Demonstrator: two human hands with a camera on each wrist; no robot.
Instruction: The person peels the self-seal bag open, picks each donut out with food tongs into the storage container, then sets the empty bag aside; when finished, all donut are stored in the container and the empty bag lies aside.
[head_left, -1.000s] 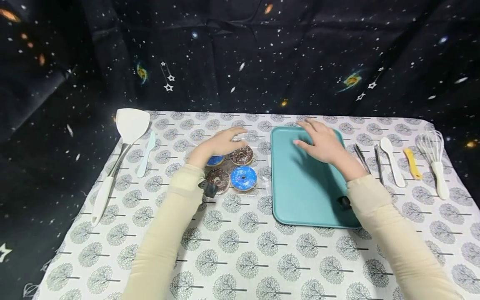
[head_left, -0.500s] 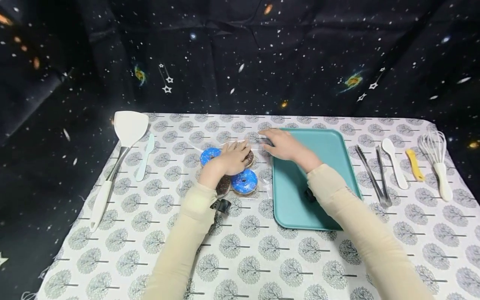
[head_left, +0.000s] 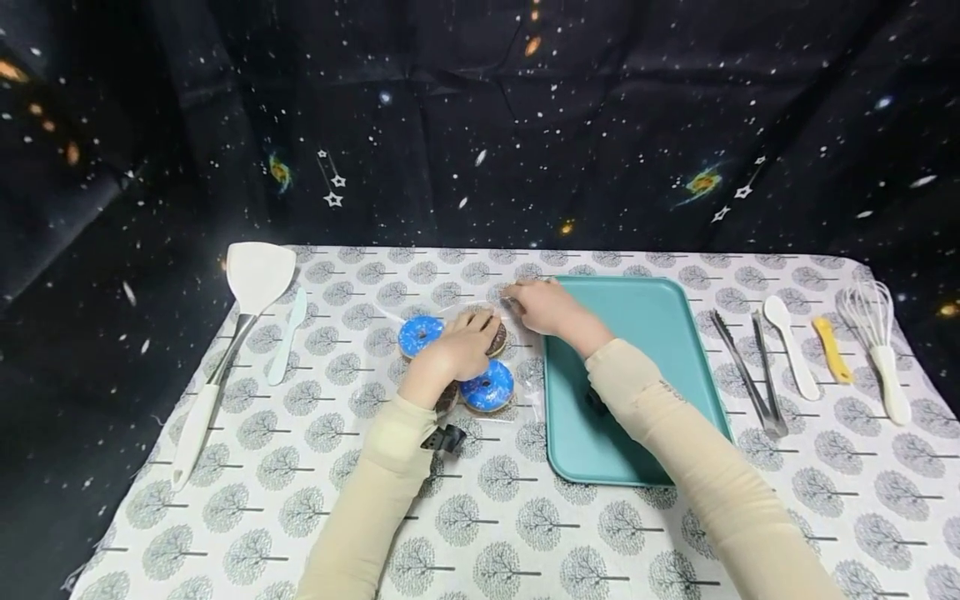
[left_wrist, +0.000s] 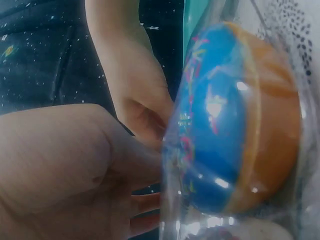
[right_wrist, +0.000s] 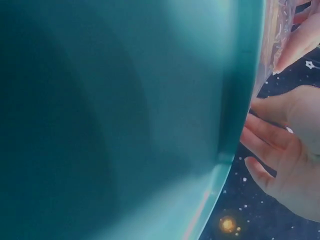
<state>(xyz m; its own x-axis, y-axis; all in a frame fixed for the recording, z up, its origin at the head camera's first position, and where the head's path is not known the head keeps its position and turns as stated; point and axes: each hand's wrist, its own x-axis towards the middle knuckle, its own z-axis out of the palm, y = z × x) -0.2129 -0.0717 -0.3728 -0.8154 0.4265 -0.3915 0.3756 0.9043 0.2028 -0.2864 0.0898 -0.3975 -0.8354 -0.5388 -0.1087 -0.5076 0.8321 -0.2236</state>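
Two blue-iced donuts point(head_left: 411, 333) and two dark brown donuts point(head_left: 497, 337) lie in a clear plastic bag point(head_left: 527, 392) on the cloth. My left hand point(head_left: 457, 348) rests over the middle of the bag with fingers outstretched, partly hiding the brown donuts. Close up in the left wrist view, one blue donut point(left_wrist: 217, 120) shows sprinkles through the film. At the bag's upper right edge, my right hand point(head_left: 551, 312) pinches the film between thumb and fingers; the right wrist view shows this right hand point(right_wrist: 295, 135) past the tray rim.
A teal tray point(head_left: 637, 312) lies right of the bag, under my right forearm. Farther right are tongs point(head_left: 765, 408), a white spoon point(head_left: 793, 354), a yellow-handled tool point(head_left: 831, 350) and a whisk point(head_left: 877, 342). On the left lie a white turner point(head_left: 258, 275) and a pale blue knife point(head_left: 287, 337).
My left hand has come right and down onto the bag. My right hand has moved left from over the tray to the bag's edge. The view has tilted up slightly.
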